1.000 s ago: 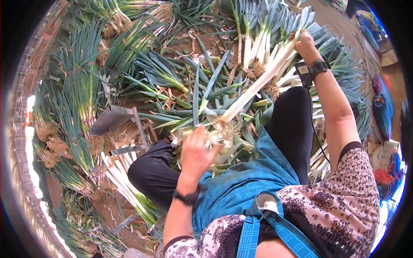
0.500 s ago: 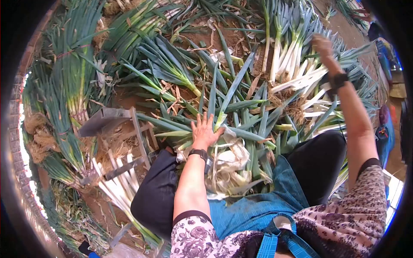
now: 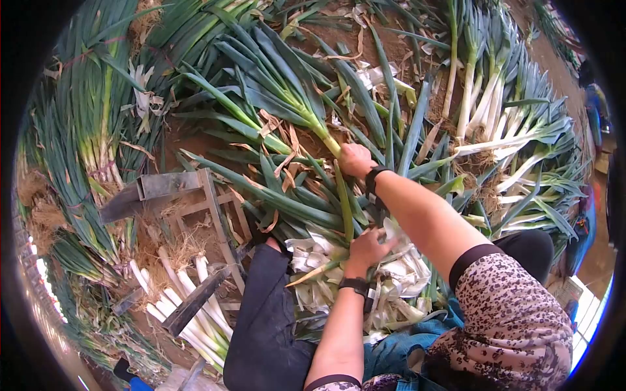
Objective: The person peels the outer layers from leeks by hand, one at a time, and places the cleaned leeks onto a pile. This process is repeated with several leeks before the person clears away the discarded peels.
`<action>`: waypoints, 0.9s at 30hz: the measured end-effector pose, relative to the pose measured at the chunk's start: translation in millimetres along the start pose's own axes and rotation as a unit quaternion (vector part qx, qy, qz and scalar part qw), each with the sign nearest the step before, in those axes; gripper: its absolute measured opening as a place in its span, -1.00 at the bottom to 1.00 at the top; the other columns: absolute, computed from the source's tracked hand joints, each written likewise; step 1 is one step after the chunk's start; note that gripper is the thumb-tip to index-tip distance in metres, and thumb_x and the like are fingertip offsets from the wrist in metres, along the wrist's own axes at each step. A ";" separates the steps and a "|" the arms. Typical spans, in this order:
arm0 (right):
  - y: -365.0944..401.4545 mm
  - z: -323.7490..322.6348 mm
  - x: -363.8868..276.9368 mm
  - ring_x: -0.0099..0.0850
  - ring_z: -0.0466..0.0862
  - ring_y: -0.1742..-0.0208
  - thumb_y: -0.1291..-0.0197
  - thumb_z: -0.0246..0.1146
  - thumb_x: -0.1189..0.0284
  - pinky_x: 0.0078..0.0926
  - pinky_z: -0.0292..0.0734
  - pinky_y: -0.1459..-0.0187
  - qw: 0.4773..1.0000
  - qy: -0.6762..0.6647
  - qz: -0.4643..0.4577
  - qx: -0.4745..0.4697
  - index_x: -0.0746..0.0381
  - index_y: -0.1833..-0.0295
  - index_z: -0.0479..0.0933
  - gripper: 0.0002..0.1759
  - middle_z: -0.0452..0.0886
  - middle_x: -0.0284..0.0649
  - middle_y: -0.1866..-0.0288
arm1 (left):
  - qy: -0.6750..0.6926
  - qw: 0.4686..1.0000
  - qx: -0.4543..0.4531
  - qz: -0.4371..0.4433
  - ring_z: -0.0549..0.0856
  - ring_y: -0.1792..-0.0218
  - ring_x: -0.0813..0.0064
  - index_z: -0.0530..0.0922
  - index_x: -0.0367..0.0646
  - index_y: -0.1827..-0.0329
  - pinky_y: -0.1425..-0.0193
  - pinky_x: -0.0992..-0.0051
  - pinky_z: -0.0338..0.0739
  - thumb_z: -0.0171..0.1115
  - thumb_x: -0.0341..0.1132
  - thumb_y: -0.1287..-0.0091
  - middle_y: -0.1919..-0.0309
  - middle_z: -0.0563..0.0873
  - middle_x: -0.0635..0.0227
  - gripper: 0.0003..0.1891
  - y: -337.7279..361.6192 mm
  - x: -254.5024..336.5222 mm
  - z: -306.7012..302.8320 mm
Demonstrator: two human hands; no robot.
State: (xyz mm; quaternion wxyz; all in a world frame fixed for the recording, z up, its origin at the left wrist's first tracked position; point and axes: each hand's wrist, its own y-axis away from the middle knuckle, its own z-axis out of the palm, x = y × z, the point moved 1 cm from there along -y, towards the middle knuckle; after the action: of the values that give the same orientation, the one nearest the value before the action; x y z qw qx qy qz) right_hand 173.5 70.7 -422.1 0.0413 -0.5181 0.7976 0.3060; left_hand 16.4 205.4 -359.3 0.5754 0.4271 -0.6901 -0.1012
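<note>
Snagging looks likeliest: the right hand (image 3: 355,159) is closed around the neck of a leek (image 3: 297,107) lying in the tangled heap ahead, so caught leaves may tear. The left hand (image 3: 368,247) rests on pale peelings (image 3: 319,254) in the lap; I cannot tell its grip.

Leek (image 3: 293,104) leaves deep green; stalks (image 3: 189,306) white. Peelings (image 3: 398,274) pale cream. Sleeve (image 3: 515,313) white with dark purple floral print. Trousers (image 3: 267,326) black, apron (image 3: 391,355) blue, soil (image 3: 189,146) reddish-brown.
</note>
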 end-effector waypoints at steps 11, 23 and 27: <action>128.9 -124.3 -30.6 -0.02 0.65 0.32 0.16 0.35 0.08 -0.15 0.55 0.25 0.983 -0.152 -0.102 -0.025 0.27 0.32 0.60 -0.54 0.63 0.05 0.39 | 0.608 0.734 0.302 0.025 0.58 0.42 0.58 0.59 -0.12 0.26 0.39 0.60 0.40 0.37 -0.08 -0.24 0.42 0.64 0.46 -0.71 -49.6 41.0 -202.5; 237.0 -127.1 -11.1 -0.07 0.63 0.19 0.02 0.24 -0.27 -0.20 0.49 0.16 0.908 -0.408 0.101 -0.013 0.56 0.16 0.49 -0.07 0.62 0.16 0.20 | 0.698 0.688 0.195 0.041 0.63 0.15 0.37 0.53 -0.32 0.03 0.03 0.36 0.54 0.14 -0.22 -0.40 0.15 0.63 0.25 -0.70 9.6 74.3 -63.7; 245.1 -107.9 -9.2 0.04 0.63 0.18 -0.12 0.20 -0.06 -0.17 0.50 0.19 0.935 -0.322 0.019 0.149 0.52 0.23 0.54 -0.30 0.60 0.26 0.25 | 0.697 0.676 0.230 0.060 0.63 0.16 0.38 0.54 -0.36 0.03 0.02 0.38 0.54 0.19 -0.27 -0.37 0.14 0.63 0.25 -0.71 64.0 117.8 -71.2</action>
State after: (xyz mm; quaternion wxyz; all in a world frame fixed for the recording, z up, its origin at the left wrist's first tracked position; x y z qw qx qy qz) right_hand -4.0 88.4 -222.1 0.3667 -0.3651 0.7877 0.3344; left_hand 52.0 186.7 -212.9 0.7784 0.4500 -0.1147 0.4224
